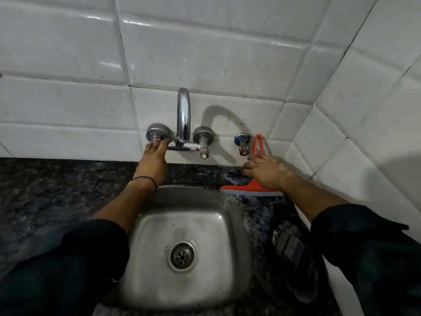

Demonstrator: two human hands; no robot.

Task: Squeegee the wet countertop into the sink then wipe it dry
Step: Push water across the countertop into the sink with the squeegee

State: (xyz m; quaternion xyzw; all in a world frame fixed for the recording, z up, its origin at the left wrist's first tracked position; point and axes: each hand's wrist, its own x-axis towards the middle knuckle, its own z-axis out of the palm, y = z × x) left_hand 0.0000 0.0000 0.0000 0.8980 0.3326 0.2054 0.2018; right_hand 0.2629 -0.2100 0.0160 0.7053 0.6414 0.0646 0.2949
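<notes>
R hand [265,172] gripping squeegee [250,189] nr sink [230,201] rim | L hand [153,159] fingers on tap knob [156,134], grip unclear | risk: opening tap re-wets countertop [57,190]

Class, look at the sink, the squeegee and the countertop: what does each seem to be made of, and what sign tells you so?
Sink: brushed stainless steel, by its dull grey sheen. Squeegee: probably moulded plastic, orange and smooth, with a paler blade edge, perhaps rubber. Countertop: looks like polished dark granite, speckled.
</notes>
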